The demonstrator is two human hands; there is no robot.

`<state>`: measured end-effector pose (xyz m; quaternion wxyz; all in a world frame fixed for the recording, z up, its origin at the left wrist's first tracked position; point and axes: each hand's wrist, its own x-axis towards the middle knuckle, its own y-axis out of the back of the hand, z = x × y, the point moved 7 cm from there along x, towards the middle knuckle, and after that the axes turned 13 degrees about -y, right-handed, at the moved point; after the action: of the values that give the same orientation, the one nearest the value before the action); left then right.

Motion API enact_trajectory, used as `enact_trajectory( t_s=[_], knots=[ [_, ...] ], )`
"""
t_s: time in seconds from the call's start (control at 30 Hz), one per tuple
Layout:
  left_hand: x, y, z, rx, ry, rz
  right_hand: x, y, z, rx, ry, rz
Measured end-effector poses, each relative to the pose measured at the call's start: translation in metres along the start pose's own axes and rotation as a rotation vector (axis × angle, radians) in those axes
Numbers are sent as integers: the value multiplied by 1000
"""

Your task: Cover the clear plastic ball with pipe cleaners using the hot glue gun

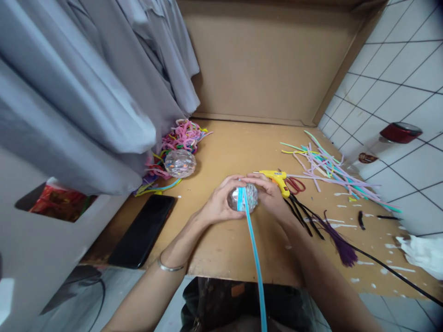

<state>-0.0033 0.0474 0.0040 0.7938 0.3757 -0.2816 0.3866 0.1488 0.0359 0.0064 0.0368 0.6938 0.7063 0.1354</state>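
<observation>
Between my two hands is a clear, round plastic ball-like piece (234, 199), held just above the tabletop. Light blue pipe cleaner (255, 258) lies in bands across its face, and a long loose end hangs down toward my lap. My left hand (221, 200) curls around the left side of the ball. My right hand (268, 191) wraps the top and right side, its fingertips meeting the left ones at the back. Just beyond the right hand lies a yellow glue gun (277, 177). A second clear round piece (180, 163) rests by the pile at left.
A tangle of pink pipe cleaners (187, 136) sits beside the grey curtain (104, 83). Black phone (142, 230) lies front left. At right are loose pipe cleaners (325, 163), red-handled scissors (296, 185), a purple tassel (346, 251), a black cord (391, 269) and white tissue (422, 253).
</observation>
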Motion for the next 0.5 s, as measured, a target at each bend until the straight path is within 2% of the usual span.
enact_trajectory(
  t_s=[0.3, 0.5],
  knots=[
    [-1, 2, -5, -40, 53, 49, -4, -7, -3, -61, 20, 17],
    [0, 0, -1, 14, 31, 8, -4, -2, -3, -39, 45, 138]
  ],
)
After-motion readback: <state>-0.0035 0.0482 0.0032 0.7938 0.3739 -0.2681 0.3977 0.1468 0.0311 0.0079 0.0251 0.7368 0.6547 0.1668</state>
